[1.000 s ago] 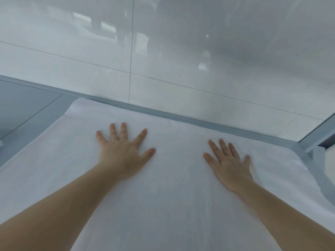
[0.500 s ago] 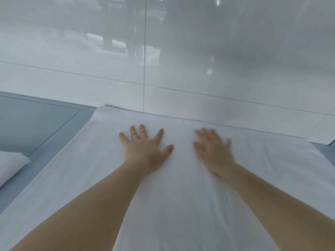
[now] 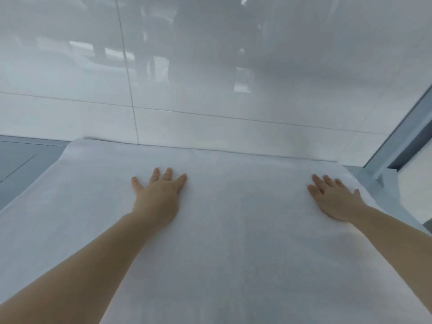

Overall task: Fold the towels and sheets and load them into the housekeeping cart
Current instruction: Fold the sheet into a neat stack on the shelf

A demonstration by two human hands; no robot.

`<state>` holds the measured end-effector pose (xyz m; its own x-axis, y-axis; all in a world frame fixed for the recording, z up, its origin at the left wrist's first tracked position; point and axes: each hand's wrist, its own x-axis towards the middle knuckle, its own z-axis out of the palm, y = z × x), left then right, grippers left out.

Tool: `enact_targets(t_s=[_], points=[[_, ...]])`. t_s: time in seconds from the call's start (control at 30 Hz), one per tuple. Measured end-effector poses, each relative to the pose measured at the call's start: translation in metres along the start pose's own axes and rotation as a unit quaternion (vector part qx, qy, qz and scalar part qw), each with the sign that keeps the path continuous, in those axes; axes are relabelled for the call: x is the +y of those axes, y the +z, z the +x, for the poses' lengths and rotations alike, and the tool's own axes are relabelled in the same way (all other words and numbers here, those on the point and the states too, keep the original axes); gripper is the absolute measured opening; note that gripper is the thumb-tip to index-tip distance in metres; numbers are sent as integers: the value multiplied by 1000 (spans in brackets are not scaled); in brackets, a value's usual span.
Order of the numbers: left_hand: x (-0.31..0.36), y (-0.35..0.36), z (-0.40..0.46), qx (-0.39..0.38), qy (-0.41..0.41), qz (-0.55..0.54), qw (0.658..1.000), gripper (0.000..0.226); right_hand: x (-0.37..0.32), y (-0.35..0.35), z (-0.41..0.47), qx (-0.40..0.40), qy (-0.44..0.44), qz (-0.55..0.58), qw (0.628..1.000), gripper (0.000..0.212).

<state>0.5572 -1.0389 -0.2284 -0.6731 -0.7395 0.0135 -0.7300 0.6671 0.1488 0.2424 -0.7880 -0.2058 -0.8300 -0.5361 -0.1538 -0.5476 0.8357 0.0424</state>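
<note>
Wide white fabric sheet (image 3: pixel 233 242) spread flat on grey tabletop (image 3: pixel 21 164), far edge at 12 o'clock against glossy white tiled wall (image 3: pixel 210 78). Left hand (image 3: pixel 159 195) – fingers straight, palm pressing sheet, gripping nothing. Right hand (image 3: pixel 336 199) – flat likewise, toward 2 o'clock near sheet's right edge.

Light is soft, even and bright, with a cool cast. The glossy tiled wall (image 3: pixel 210 66) carries blurred reflections and pale glare patches from ten to one o'clock. Shadows are faint. Wide-angle bending slants lines toward three o'clock; overall detail is slightly soft.
</note>
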Motion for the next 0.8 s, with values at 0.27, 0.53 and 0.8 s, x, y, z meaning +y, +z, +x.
enact_targets(t_s=[0.27,0.53,0.8], points=[[174,38,-62,-20,136,25,990,87,-79,8,2,-4,-243,60,968,52],[180,34,-70,-31,180,16,983,84,40,0,36,15,14,40,999,53],[176,23,-77,-28,286,-24,958,75,-37,26,-53,11,-276,84,957,48]])
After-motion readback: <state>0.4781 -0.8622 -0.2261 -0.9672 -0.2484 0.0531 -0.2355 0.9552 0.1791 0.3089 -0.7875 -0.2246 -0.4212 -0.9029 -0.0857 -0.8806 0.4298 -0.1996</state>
